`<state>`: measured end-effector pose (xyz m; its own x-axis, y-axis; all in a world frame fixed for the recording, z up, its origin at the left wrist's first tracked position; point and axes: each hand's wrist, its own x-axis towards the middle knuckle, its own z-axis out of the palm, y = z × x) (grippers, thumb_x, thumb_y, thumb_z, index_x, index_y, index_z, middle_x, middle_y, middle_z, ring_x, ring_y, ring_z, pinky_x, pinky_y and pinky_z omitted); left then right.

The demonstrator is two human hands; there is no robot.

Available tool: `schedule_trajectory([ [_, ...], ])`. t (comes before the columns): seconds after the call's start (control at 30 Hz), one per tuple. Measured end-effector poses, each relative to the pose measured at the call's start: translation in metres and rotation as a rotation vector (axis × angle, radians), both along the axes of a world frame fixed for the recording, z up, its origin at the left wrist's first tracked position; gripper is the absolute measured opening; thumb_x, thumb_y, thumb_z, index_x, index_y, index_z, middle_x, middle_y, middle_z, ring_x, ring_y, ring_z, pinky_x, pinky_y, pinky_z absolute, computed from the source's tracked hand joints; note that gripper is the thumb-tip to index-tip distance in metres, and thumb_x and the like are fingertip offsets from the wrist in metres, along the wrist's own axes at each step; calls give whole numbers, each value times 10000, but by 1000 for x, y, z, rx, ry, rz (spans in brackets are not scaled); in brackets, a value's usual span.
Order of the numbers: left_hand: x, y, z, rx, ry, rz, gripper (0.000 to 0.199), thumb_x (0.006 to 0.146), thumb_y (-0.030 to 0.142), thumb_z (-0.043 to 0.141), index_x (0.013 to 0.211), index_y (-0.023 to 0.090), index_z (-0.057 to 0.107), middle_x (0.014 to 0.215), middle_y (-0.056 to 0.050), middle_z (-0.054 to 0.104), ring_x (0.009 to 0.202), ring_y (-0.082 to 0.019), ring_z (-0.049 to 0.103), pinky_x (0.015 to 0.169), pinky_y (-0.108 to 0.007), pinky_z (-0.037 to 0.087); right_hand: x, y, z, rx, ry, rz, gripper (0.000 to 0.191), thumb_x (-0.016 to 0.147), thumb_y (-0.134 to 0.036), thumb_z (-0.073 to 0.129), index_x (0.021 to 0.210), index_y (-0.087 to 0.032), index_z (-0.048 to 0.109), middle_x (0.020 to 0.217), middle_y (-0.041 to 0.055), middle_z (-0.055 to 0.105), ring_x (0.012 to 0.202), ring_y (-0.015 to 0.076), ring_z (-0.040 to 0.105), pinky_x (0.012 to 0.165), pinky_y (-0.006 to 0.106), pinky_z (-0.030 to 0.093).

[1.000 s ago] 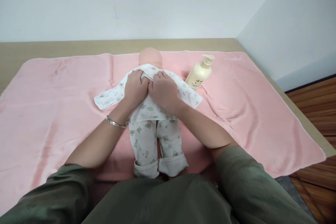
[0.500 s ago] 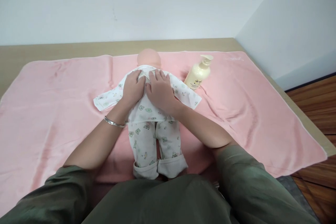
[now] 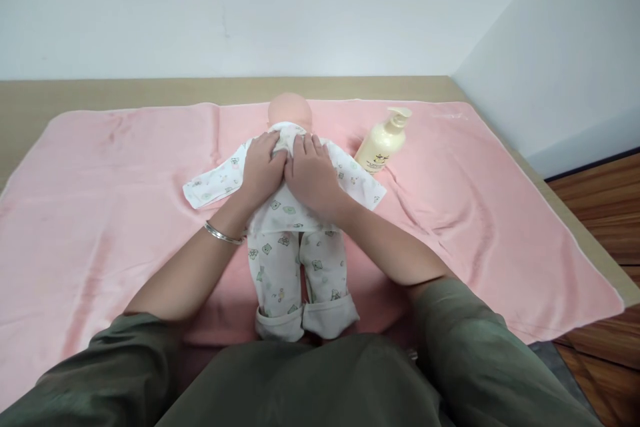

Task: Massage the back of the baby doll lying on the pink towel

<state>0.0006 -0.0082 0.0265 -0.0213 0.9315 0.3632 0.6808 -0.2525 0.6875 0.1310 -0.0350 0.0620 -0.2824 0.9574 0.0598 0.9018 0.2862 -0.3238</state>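
Note:
A baby doll (image 3: 290, 111) lies face down with its bald head away from me. It wears a white printed top (image 3: 285, 210) and matching trousers (image 3: 277, 267) with rolled cuffs; the sleeves spread out to both sides. My left hand (image 3: 263, 163) rests flat on the upper left of the doll's back, fingers stretched toward the shoulder. On the upper right of the back lies my right hand (image 3: 315, 173), palm down with extended fingers. The thumbs meet or nearly meet at the middle. Neither hand grips anything.
A cream pump bottle (image 3: 383, 143) leans to the right, beyond the doll's right sleeve. Under everything is a wrinkled pink blanket (image 3: 125, 213) on a wooden table (image 3: 165, 90). White walls (image 3: 320, 13) bound the back and right. Brown wood panels (image 3: 600, 207) show at the right.
My hands have come closer together on the doll's back, thumbs now near touching. The whole view has shifted slightly; the doll and bottle keep their places on the blanket.

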Motion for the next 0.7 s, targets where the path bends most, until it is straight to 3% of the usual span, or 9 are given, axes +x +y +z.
schedule_trajectory([
  [0.1,-4,2,0,-8,0,15,203,819,262,435,873,212,624,1032,-123,738,1020,-288,667,1054,-476,557,-4,-13,3,-25,-31,46,678,1107,-259,371,1708,28,243,1790,269,202,1714,405,174,1420,588,191],
  [0.2,-3,1,-2,-34,3,74,375,858,297,437,1094,186,708,1246,-140,751,1196,-294,662,1169,-460,507,1,1,0,-36,37,67,644,1125,-283,315,1696,14,295,1787,245,241,1714,372,198,1429,559,190],
  [0.3,-1,-1,-6,-38,-24,126,561,880,344,458,1348,133,686,1468,-160,685,1384,-308,606,1267,-459,442,8,25,-6,-47,107,22,650,1128,-326,331,1684,11,325,1782,219,281,1716,335,207,1441,535,160],
  [0.47,-1,-1,-9,-36,-14,131,579,897,348,451,1380,139,690,1482,-143,687,1401,-298,607,1283,-447,439,8,34,-13,-23,127,-21,672,1103,-314,386,1689,7,317,1783,211,284,1717,320,208,1442,546,135],
  [0.7,5,-3,-4,-60,38,126,618,916,325,416,1421,65,658,1503,-200,658,1446,-350,573,1311,-507,401,10,35,-14,-17,121,-18,667,1100,-315,393,1684,-1,335,1777,206,304,1711,327,226,1439,540,140],
])
